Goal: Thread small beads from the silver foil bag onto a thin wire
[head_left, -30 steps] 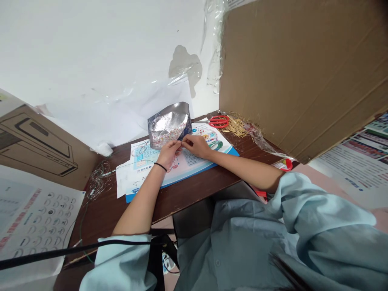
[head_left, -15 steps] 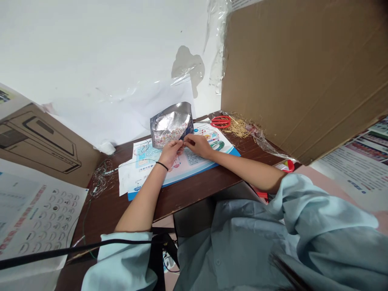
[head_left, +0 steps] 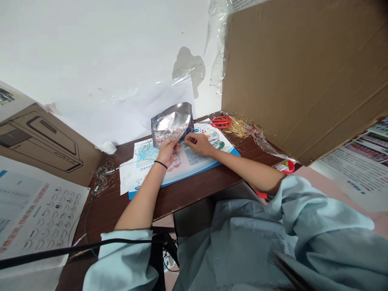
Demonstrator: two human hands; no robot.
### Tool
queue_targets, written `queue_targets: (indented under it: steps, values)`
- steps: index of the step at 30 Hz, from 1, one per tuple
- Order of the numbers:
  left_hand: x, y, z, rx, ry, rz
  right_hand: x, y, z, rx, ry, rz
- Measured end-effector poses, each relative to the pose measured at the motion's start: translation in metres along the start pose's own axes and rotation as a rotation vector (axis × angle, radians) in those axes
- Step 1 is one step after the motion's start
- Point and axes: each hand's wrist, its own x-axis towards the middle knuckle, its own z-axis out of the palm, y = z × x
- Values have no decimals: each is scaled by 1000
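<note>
Small white beads (head_left: 110,171) are already sitting strung in the tangled clear thread (head_left: 103,182) at the left, while many loose multicoloured beads (head_left: 168,136) are remaining in the open silver foil pouch (head_left: 173,121) standing just beyond the hands, so stringing is seemingly continuing. The bare left hand (head_left: 168,152) and bare right hand (head_left: 198,144) are curling their fingertips inward; whether they are gripping anything, I cannot tell. Unlike half a second ago, their fingertips are now separating slightly

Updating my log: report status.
Bare left hand near bare right hand, grips unclear. Open silver foil bag, multicoloured beads inside, beyond. Red-handled scissors lie clear.
</note>
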Motion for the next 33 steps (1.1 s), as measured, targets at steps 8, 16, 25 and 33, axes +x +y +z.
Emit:
queue_targets:
  steps: [8, 16, 25, 33]
  values:
    - [4, 18, -7, -245, 270, 150, 12, -1, -21, 387, 26, 191]
    - [25, 22, -33, -244, 591, 284, 22, 4, -37, 417, 152, 251]
    - [38, 24, -60, -229, 783, 255, 33, 20, -57, 115, 471, 350]
    - [39, 29, -66, -249, 832, 264, 34, 20, -57, 126, 502, 379]
